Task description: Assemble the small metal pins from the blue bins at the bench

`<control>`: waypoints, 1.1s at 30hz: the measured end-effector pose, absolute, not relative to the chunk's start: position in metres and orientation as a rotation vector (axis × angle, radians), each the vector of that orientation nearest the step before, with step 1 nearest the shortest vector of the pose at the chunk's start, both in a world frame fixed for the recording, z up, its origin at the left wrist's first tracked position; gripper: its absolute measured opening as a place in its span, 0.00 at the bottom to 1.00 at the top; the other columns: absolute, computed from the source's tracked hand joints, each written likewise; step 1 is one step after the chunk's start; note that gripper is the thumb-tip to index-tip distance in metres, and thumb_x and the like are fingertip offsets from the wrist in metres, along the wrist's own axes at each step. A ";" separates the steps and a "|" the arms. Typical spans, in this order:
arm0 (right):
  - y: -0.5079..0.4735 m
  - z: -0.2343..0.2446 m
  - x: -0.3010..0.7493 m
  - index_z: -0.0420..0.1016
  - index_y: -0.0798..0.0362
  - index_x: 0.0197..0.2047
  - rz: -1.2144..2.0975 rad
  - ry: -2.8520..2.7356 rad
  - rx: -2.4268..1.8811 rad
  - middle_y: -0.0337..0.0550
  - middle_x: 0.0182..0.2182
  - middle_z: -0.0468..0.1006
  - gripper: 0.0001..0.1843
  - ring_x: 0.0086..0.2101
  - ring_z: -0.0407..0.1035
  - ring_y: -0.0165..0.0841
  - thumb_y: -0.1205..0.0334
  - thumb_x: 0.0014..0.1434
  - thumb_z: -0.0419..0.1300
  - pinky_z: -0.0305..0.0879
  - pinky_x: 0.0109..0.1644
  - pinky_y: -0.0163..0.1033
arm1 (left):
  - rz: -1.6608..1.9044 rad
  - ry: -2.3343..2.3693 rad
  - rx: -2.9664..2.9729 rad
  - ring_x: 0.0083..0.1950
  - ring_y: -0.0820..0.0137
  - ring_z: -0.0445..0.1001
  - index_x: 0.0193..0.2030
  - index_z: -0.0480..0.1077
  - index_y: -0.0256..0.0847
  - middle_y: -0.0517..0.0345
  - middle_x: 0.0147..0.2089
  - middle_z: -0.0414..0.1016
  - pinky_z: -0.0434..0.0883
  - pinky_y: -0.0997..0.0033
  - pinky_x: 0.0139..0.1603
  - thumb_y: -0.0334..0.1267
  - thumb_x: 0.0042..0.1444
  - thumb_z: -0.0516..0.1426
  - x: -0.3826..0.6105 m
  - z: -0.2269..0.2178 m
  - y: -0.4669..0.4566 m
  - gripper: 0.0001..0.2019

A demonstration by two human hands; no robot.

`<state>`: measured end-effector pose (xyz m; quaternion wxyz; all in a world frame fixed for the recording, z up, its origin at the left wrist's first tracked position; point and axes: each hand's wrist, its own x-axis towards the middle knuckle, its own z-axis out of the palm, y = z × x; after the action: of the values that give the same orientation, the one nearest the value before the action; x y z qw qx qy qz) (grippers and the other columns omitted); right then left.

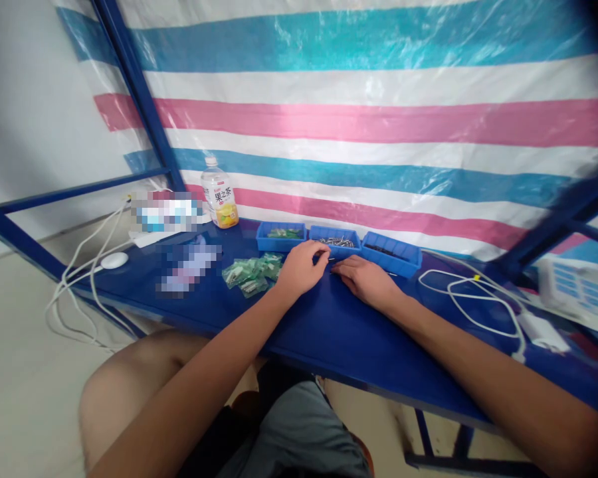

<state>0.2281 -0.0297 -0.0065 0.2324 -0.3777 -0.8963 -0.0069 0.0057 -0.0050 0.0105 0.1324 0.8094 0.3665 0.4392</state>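
My left hand (305,268) is over the desk, thumb and fingertips pinched together in front of the middle blue bin (315,243). A small dark, thin thing shows at its fingertips, too small to name. My right hand (366,279) rests on the desk just to the right, fingers stretched toward the left hand, thumb slightly apart. Small metal parts (337,243) fill the middle bin. The left bin (262,234) holds green packets, and the right bin (403,263) contains dark small pieces. A pile of green-tinted plastic packets (249,273) lies left of my left hand.
A drink bottle (220,199) stands at the desk's back left, near white cables (92,279). At right lie a looped white cable (453,292), a white adapter (543,332) and a pale box with blue squares (578,289). Blue frame posts (139,99) and a striped sheet (329,123) enclose the desk (323,338).
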 end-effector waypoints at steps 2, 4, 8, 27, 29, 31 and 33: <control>-0.029 -0.006 0.229 0.84 0.47 0.55 -0.047 -2.480 -1.068 0.50 0.48 0.86 0.18 0.49 0.77 0.46 0.70 0.71 0.56 0.74 0.56 0.51 | 1.265 1.060 2.356 0.49 0.61 0.82 0.46 0.80 0.42 0.51 0.47 0.85 0.77 0.58 0.57 0.35 0.69 0.58 0.006 0.010 -0.005 0.08; -0.028 -0.006 0.230 0.83 0.48 0.54 -0.108 -2.503 -1.103 0.51 0.46 0.86 0.17 0.48 0.76 0.46 0.70 0.71 0.56 0.74 0.54 0.49 | 1.253 1.054 2.371 0.49 0.61 0.82 0.46 0.80 0.42 0.52 0.46 0.84 0.77 0.59 0.56 0.35 0.69 0.58 0.006 0.010 -0.004 0.08; -0.026 -0.006 0.229 0.81 0.49 0.56 -0.155 -2.450 -1.145 0.52 0.47 0.84 0.16 0.47 0.77 0.46 0.68 0.72 0.56 0.74 0.50 0.48 | 1.235 1.043 2.387 0.49 0.60 0.82 0.46 0.80 0.42 0.52 0.47 0.84 0.77 0.58 0.56 0.34 0.69 0.58 0.006 0.008 -0.003 0.08; -0.027 -0.008 0.225 0.82 0.49 0.49 0.570 -1.652 -1.124 0.46 0.41 0.82 0.14 0.40 0.77 0.40 0.50 0.65 0.66 0.76 0.44 0.47 | 1.098 0.984 2.386 0.52 0.59 0.84 0.53 0.82 0.39 0.48 0.51 0.86 0.79 0.59 0.59 0.39 0.67 0.62 0.009 0.005 -0.006 0.12; -0.027 -0.009 0.224 0.81 0.49 0.45 0.702 -1.601 -1.084 0.44 0.39 0.83 0.15 0.37 0.77 0.39 0.48 0.62 0.70 0.76 0.41 0.46 | 1.074 0.960 2.396 0.52 0.60 0.84 0.54 0.82 0.39 0.49 0.52 0.86 0.78 0.61 0.58 0.40 0.68 0.62 0.009 0.005 -0.006 0.13; -0.029 -0.009 0.222 0.81 0.49 0.42 0.792 -1.574 -1.052 0.43 0.36 0.82 0.16 0.34 0.76 0.37 0.46 0.60 0.72 0.75 0.37 0.44 | 1.053 0.935 2.415 0.52 0.61 0.85 0.54 0.82 0.40 0.50 0.53 0.86 0.78 0.63 0.59 0.40 0.69 0.60 0.008 0.005 -0.005 0.13; -0.032 -0.008 0.222 0.81 0.49 0.41 0.806 -1.577 -1.043 0.41 0.33 0.81 0.17 0.30 0.74 0.35 0.45 0.61 0.72 0.73 0.34 0.42 | 1.045 0.910 2.448 0.52 0.62 0.84 0.53 0.83 0.41 0.52 0.53 0.87 0.77 0.63 0.59 0.40 0.71 0.59 0.008 0.005 -0.004 0.12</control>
<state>0.2218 -0.0315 -0.0084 0.5169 -0.4345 -0.6568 0.3356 0.0076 -0.0042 0.0050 0.1635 0.8586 0.3192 0.3664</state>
